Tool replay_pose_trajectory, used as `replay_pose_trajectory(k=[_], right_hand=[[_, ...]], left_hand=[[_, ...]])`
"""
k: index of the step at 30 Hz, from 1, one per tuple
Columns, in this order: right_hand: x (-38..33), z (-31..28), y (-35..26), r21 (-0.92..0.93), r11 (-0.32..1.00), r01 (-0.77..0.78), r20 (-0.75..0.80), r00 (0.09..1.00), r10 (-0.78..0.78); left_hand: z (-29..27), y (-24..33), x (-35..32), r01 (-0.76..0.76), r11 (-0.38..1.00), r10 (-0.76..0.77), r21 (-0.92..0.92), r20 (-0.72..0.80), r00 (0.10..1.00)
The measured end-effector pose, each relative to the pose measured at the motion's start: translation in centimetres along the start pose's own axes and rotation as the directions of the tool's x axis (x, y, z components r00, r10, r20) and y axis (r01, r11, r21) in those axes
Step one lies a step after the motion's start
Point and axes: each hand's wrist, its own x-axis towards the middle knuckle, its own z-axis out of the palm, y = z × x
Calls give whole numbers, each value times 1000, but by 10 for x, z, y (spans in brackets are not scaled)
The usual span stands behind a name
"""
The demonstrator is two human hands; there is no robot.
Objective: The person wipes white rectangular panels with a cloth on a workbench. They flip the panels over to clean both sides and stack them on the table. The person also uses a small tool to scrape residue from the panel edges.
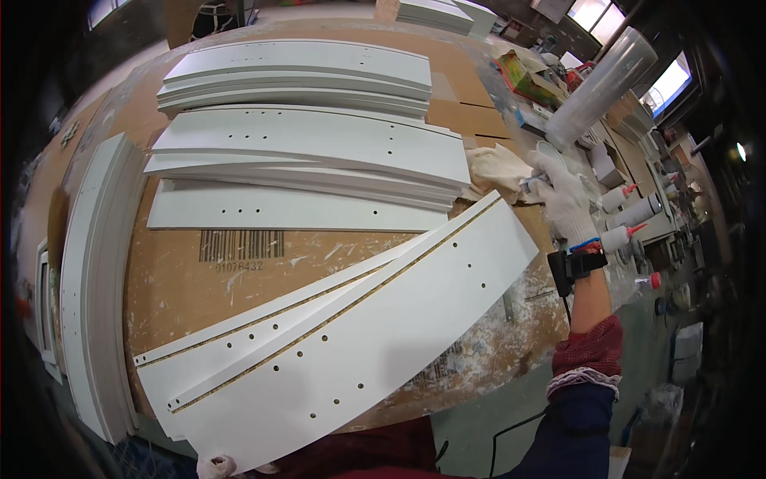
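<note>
A white drilled panel [383,311] with a grooved edge lies slantwise across the near part of the table, on top of a similar panel [207,339]. At its lower left end my left hand [215,465], in a pale glove and mostly cut off by the frame, is closed on the panel's edge. Beyond the panel's far right corner, my right hand [565,203] in a white knit glove reaches out beside a crumpled cream cloth [496,169]. Its fingers are curled, and what they hold is too small to make out.
Stacked white panels [311,144] lie at the back, with another stack [96,279] along the left. A clear plastic film roll [602,88] rises at the far right. Near my right wrist are red-tipped bottles [616,238] and a small open box [531,80].
</note>
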Motion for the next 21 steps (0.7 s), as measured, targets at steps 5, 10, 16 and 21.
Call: replay_pose_trajectory(k=[5, 10, 16, 21], right_hand=[[-31, -42, 58, -1, 960, -280, -144, 950, 277], [-62, -56, 93, -288, 891, -350, -153, 936, 318], [-65, -33, 152, -407, 885, -226, -137, 973, 185], [-54, -11, 158, -375, 849, -372, -140, 928, 345]], left_hand=[[6, 16, 0, 108, 994, -109, 15, 164, 980], [5, 17, -5, 77, 997, -78, 12, 158, 984], [-7, 9, 0, 15, 1000, -15, 6, -46, 999], [27, 19, -6, -21, 999, 18, -37, -82, 996]])
